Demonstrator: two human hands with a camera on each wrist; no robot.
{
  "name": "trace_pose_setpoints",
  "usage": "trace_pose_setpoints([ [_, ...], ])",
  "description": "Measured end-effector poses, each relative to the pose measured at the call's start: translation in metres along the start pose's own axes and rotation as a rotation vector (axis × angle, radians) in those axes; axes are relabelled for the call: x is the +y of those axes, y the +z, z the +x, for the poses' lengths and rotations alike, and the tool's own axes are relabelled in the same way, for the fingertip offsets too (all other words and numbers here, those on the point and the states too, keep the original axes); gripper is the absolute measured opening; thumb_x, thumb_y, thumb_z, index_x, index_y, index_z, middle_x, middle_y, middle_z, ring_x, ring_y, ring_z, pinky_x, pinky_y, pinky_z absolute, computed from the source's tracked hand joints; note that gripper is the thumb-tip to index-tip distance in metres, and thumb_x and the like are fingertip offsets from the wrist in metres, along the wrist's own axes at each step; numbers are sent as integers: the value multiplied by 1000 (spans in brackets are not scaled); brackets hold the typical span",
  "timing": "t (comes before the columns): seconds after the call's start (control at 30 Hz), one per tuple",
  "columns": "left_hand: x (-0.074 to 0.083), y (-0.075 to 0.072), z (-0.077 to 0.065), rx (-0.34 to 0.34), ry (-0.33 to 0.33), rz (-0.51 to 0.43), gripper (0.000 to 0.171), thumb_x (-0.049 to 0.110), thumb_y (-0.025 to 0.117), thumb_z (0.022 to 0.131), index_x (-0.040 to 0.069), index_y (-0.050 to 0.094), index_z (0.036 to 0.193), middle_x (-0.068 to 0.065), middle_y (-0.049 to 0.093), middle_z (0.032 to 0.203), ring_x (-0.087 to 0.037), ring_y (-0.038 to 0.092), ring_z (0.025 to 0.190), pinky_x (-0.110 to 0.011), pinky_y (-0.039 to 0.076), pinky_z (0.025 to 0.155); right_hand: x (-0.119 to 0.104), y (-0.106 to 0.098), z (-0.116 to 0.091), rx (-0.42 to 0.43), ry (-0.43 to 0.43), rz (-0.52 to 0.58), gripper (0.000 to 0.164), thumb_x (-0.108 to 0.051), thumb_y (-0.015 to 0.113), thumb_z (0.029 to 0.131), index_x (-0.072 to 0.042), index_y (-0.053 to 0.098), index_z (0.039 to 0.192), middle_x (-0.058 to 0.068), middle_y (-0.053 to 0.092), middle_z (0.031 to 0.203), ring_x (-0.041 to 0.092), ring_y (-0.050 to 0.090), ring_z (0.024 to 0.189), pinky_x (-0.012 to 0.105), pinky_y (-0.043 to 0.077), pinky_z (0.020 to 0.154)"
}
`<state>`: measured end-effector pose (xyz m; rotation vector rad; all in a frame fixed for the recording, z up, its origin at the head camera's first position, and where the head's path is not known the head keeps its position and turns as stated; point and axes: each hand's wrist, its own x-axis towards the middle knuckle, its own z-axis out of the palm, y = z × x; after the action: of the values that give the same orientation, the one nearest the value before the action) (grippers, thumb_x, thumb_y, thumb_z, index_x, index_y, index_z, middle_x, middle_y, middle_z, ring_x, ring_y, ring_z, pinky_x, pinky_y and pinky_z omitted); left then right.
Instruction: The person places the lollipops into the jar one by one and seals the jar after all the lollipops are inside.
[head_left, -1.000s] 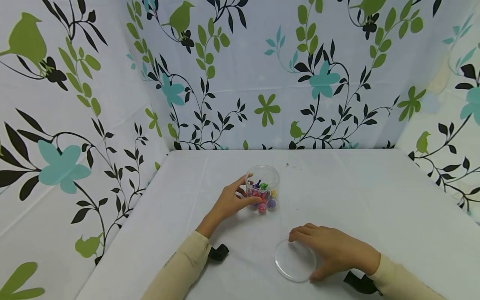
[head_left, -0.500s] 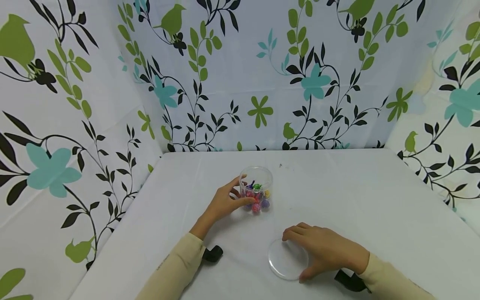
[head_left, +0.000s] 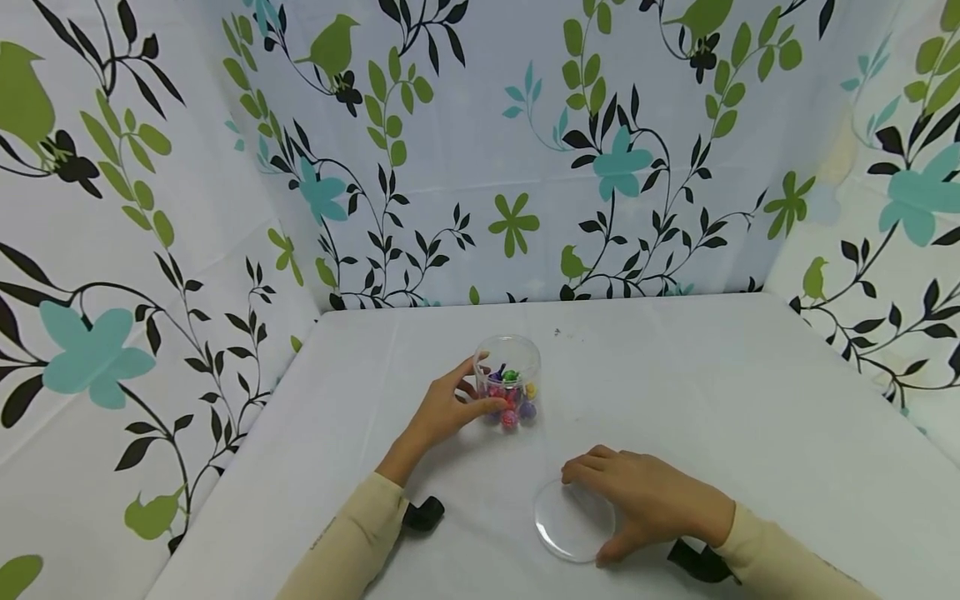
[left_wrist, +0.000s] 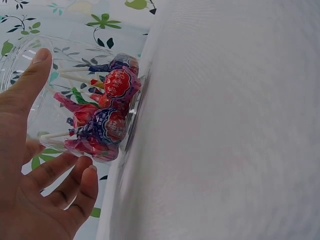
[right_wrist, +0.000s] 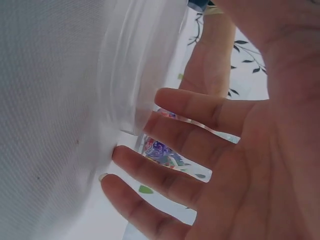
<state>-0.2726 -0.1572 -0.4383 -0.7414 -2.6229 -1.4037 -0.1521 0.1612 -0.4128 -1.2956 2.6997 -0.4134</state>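
Observation:
A clear round plastic jar (head_left: 529,360) stands upright, lidless, on the white table. Several lollipops (left_wrist: 107,117) in red, pink and purple wrappers sit inside it, candy ends down and sticks up. My left hand (head_left: 441,415) grips the jar from its left side, thumb on the near wall and fingers round the far side. Closer to me, the clear round lid (head_left: 564,527) lies flat on the table. My right hand (head_left: 651,493) spans the lid from the right, thumb at its near rim and a forefinger at its far rim. The other fingers spread past the rim in the right wrist view.
The white table (head_left: 675,375) stretches past both hands to a straight back edge. Behind it and at both sides hangs a cloth (head_left: 450,242) printed with leaves, birds and flowers. Black wrist mounts (head_left: 424,514) show at both cuffs.
The head view has swung slightly to the right, so everything appears shifted left. Both hands keep their places on the jar and the lid.

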Motion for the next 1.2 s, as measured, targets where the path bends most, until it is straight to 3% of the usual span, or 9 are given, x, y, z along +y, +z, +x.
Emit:
trace_pose_setpoints([
  [0.37, 3, -1, 3, -10, -6, -3, 83, 46, 85, 88, 22, 47, 158, 5, 64, 128, -18, 62, 99, -37, 56, 78, 1, -7, -3, 81, -23, 57, 81, -60, 87, 77, -18, 57, 139, -7, 56, 137, 12, 59, 114, 41, 56, 90],
  [0.57, 3, -1, 5, -14, 6, -4, 82, 48, 83, 88, 25, 47, 157, 3, 64, 130, -17, 62, 100, -35, 56, 78, 1, -37, 0, 165, 3, 55, 83, -55, 89, 79, -17, 53, 144, -4, 51, 147, 17, 60, 121, 43, 56, 90],
  [0.83, 2, -3, 3, -6, -3, -3, 83, 48, 84, 87, 27, 46, 158, 2, 67, 117, -17, 62, 98, -37, 55, 74, 8, -88, 32, 316, 41, 27, 86, -49, 91, 78, -13, 53, 146, 5, 50, 151, 29, 54, 133, 52, 52, 98],
  [1.2, 5, 0, -1, -44, -8, -22, 83, 44, 85, 87, 23, 47, 158, 1, 67, 118, -18, 62, 98, -37, 55, 76, 26, -97, 76, 300, 66, 123, 80, -39, 92, 79, -11, 55, 143, 11, 53, 146, 35, 55, 125, 57, 51, 97],
])
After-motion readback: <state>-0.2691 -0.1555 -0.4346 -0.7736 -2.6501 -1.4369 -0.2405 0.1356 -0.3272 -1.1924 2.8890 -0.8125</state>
